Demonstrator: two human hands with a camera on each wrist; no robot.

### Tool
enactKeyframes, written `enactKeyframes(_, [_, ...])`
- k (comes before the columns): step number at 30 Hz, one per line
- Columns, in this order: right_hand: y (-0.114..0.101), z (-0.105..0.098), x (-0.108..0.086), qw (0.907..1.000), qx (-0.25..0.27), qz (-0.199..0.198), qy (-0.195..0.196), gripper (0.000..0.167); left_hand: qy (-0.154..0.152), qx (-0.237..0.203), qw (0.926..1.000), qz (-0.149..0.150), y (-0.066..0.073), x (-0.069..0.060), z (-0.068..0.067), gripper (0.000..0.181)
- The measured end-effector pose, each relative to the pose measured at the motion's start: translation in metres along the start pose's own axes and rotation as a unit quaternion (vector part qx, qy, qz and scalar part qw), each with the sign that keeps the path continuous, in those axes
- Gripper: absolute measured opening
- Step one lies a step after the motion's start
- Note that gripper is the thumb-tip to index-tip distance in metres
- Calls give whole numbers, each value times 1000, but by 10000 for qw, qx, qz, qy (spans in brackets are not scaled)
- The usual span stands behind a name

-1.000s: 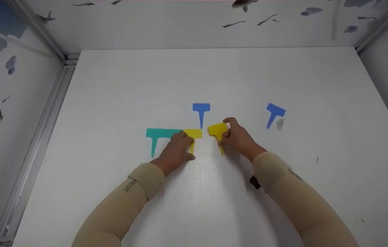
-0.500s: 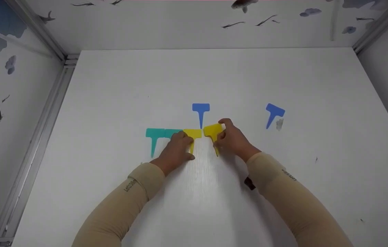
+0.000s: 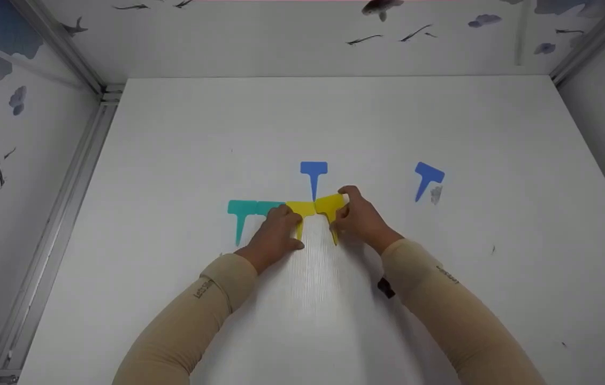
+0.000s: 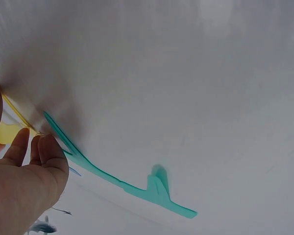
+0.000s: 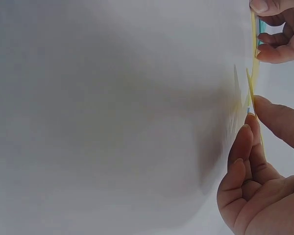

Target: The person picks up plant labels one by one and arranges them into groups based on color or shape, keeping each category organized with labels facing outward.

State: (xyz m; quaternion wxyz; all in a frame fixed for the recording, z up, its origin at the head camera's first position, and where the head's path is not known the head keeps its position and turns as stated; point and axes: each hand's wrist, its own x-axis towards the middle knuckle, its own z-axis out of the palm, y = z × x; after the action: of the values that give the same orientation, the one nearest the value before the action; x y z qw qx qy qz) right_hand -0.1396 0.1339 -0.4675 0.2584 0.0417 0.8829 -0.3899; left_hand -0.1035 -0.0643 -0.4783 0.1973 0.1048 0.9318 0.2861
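Two teal T-shaped tags (image 3: pixel 242 207) lie side by side, and a yellow tag (image 3: pixel 306 208) adjoins them on the right. My left hand (image 3: pixel 275 235) rests on this row, fingertips on the first yellow tag and covering part of the second teal one. My right hand (image 3: pixel 365 218) pinches a second yellow tag (image 3: pixel 328 204) between thumb and fingers; it is tilted, its left corner at the first yellow tag's right end. In the right wrist view the pinched tag (image 5: pixel 250 85) shows edge-on in my right hand (image 5: pixel 269 181). A blue tag (image 3: pixel 314 168) stands just above the two yellow tags.
Another blue tag (image 3: pixel 430 172) lies tilted at the right, beside a grey smudge (image 3: pixel 436 194) on the white table (image 3: pixel 200 128). Patterned panels (image 3: pixel 281 48) border the table at the back and left, with a metal rail (image 3: pixel 61 214) along the left edge.
My right hand has moved left with the second yellow tag, closing the gap to the first one. My left hand and the other tags have stayed in place.
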Motion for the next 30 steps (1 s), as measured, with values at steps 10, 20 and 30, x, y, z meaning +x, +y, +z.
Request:
enactKeyframes(10, [-2,4,-2,9998,172,50,76,75,48,32,10000,65,0,-1,0,51])
enactKeyframes(20, [-1,8,1,9996,138,192,132,76,9,-6,10000,89,-2,2,0,52])
enactKeyframes(30, [-3,9,0,9995,54,246,170,75,-2,64,9999,153,-1,1,0,52])
